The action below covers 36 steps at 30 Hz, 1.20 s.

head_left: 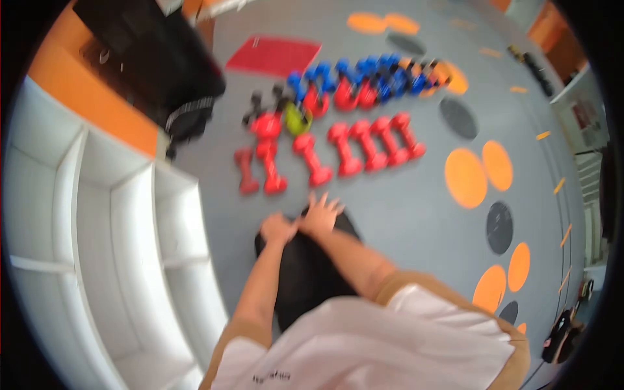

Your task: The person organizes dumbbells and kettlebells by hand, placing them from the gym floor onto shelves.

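Note:
My left hand (278, 229) rests near my knee on the black trousers (302, 276); its fingers are blurred and partly hidden. Beside it, my right hand (320, 216) lies on the other knee with its fingers spread and nothing in them. The two hands are close together at the thumbs. Just beyond them on the grey floor stands a row of several red dumbbells (312, 160). Behind that row are red kettlebells (346, 94), a yellow-green kettlebell (298, 119) and several blue dumbbells (327, 77).
White shelving (140, 247) runs along the left side. A red mat (273, 55) lies at the back, near black bags (188, 117). Orange circles (465, 177) and dark circles (500, 227) mark the floor on the right. Dark items (562, 335) are at the lower right.

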### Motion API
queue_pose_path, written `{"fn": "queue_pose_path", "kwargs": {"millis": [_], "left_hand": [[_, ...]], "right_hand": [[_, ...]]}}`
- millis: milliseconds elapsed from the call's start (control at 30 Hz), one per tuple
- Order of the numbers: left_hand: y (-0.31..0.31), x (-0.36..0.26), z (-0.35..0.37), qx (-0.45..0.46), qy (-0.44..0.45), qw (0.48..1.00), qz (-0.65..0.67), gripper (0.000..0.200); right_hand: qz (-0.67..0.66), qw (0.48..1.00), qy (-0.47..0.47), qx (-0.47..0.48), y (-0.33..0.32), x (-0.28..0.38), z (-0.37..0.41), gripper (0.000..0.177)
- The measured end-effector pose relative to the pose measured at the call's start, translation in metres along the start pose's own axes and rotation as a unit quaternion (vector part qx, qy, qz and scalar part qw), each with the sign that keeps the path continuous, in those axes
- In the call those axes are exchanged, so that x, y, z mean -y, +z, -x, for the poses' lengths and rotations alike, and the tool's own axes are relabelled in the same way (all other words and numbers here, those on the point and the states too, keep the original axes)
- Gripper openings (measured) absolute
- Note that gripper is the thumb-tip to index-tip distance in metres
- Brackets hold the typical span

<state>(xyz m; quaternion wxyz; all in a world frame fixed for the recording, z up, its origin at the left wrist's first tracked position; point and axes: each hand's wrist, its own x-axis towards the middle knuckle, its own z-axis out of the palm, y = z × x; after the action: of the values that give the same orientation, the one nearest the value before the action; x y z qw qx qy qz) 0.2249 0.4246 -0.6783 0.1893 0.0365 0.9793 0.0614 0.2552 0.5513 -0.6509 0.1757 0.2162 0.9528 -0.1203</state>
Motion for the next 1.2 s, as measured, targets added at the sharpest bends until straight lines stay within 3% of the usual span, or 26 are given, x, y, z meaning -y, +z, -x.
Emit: {"fn": "queue_pose_path", "kwargs": {"millis": [67, 100, 267, 367, 433, 500, 567, 667, 700, 767, 867, 1200], "left_hand": [[-0.009, -0.003, -0.007, 0.030, -0.028, 0.999, -0.013, 0.060], [-0.011, -0.003, -0.016, 0.051, -0.027, 0.998, -0.018, 0.057], [0.006, 0.003, -0.037, 0.080, -0.034, 0.996, 0.021, 0.049], [0.013, 0.004, -0.057, 0.054, -0.035, 0.992, 0.112, 0.037], [0.018, -0.004, -0.075, -0.034, 0.072, 0.966, 0.245, 0.025], [0.028, -0.022, -0.099, -0.097, 0.164, 0.932, 0.310, 0.032], [0.021, -0.055, -0.108, -0.123, 0.248, 0.900, 0.338, 0.052], [0.038, -0.082, -0.127, -0.075, 0.257, 0.933, 0.242, 0.066], [0.040, -0.084, -0.135, -0.071, 0.255, 0.933, 0.245, 0.066], [0.040, -0.086, -0.148, 0.045, 0.243, 0.938, 0.243, 0.064], [0.035, -0.085, -0.154, 0.081, 0.260, 0.933, 0.236, 0.061], [0.013, -0.065, -0.163, 0.092, 0.279, 0.942, 0.163, 0.056]], "right_hand": [[0.031, 0.997, 0.023, 0.069, -0.005, 0.005, -0.009, 0.080], [0.016, 0.998, 0.018, 0.059, -0.004, 0.006, -0.010, 0.070], [0.020, 0.996, 0.020, 0.080, -0.004, 0.010, -0.018, 0.067], [0.024, 0.995, 0.021, 0.094, -0.004, 0.012, -0.023, 0.066], [0.023, 0.996, 0.021, 0.086, -0.003, 0.013, -0.026, 0.064], [0.036, 0.994, 0.023, 0.103, -0.007, 0.018, -0.029, 0.064], [0.046, 0.992, 0.025, 0.116, -0.001, 0.020, -0.034, 0.062], [0.039, 0.988, 0.038, 0.141, -0.001, 0.021, -0.041, 0.061], [0.042, 0.988, 0.040, 0.146, 0.001, 0.022, -0.041, 0.061], [0.032, 0.991, 0.037, 0.125, 0.002, 0.026, -0.040, 0.062], [0.040, 0.991, 0.037, 0.126, 0.002, 0.028, -0.040, 0.062], [0.048, 0.989, 0.040, 0.134, 0.004, 0.034, -0.040, 0.062]]}}
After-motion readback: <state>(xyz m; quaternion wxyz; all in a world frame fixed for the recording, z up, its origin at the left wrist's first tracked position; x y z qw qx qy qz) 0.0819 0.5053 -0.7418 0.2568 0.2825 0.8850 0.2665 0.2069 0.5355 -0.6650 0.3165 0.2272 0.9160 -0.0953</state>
